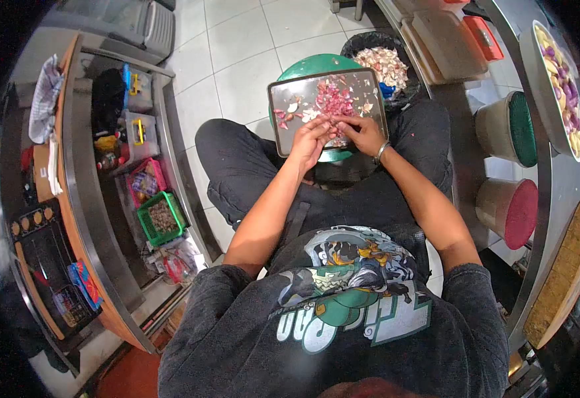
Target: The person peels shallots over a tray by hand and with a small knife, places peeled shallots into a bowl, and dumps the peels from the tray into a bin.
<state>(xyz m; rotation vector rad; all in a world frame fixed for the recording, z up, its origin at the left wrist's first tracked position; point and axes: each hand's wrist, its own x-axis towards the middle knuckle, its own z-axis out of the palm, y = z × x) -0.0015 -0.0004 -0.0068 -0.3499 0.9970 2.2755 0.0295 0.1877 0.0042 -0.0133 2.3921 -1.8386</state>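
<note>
Left grip, right grip: fingertips meeting, hold unclear
Tray: pink pieces, seemingly unfinished
Right dish: cloves, apparently done

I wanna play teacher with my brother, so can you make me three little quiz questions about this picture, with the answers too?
1. Choose one: what colour is the round surface under the rectangular tray?
a) yellow
b) green
c) orange

2. True or false: a silver-coloured bracelet is on the right wrist.

3. Short answer: where are the left hand and the right hand?

Key:
1. b
2. True
3. Close together over the rectangular tray, by the reddish peelings
</note>
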